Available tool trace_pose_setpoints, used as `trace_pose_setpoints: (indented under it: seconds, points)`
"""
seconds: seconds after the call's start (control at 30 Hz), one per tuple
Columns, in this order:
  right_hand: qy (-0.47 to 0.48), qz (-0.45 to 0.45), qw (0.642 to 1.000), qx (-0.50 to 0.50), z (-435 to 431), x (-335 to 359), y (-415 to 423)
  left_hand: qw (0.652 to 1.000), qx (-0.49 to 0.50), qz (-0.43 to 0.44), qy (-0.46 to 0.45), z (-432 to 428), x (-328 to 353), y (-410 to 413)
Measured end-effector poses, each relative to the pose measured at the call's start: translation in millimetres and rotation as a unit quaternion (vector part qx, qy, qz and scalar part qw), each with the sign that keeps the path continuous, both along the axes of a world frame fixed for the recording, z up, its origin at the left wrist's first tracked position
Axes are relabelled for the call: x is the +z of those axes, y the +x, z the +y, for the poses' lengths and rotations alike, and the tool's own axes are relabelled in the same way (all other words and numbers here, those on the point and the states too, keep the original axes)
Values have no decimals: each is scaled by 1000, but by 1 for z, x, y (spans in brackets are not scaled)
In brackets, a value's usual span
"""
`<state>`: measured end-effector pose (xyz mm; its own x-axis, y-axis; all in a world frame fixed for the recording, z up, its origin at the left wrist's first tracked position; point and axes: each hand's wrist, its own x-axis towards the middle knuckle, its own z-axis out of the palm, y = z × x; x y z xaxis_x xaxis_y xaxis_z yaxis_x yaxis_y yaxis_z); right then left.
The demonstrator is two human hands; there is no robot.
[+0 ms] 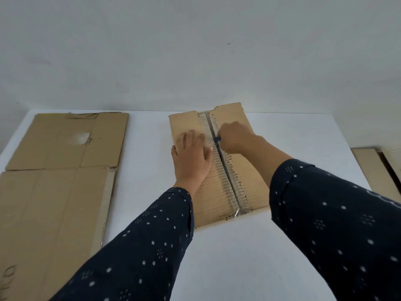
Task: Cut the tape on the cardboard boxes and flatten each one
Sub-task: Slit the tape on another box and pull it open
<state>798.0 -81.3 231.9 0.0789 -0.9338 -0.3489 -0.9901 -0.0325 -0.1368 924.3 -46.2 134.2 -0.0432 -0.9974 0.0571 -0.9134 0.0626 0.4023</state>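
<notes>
Head view: left fingers (195,144) flat on box (249,177); right fingers (226,135) grip cutter (217,139) (blue)

The taped box (249,174) lies on the table (217,257), toward its far edge, and the tape (227,170) runs down the box's middle from far end to near. On the box, the left hand (192,157) lies flat just left of the tape. The right hand (233,137) sits at the tape line, pinching a cutter (217,139). Well left of the box, the far sheet (71,140) lies behind the near sheet (50,213), their edges meeting. Right of the box, past the table's edge, lies another cardboard piece (373,170). Behind the box stands the wall (195,51).
</notes>
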Motion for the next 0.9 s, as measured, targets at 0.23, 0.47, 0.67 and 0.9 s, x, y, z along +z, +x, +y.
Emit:
trace_pose_setpoints:
  seconds: [0.23,0.47,0.67,0.9]
  points:
    - [42,-22,999,-2,46,-5,-19,999,-17,-30,29,5,5,0]
    - [29,-21,999,21,55,0,-23,999,15,-36,29,73,4,-19]
    - [72,-17,996,53,98,18,-41,998,23,-63,20,81,2,-25]
    - [128,-51,989,62,167,40,-71,997,27,-65,3,81,0,-27]
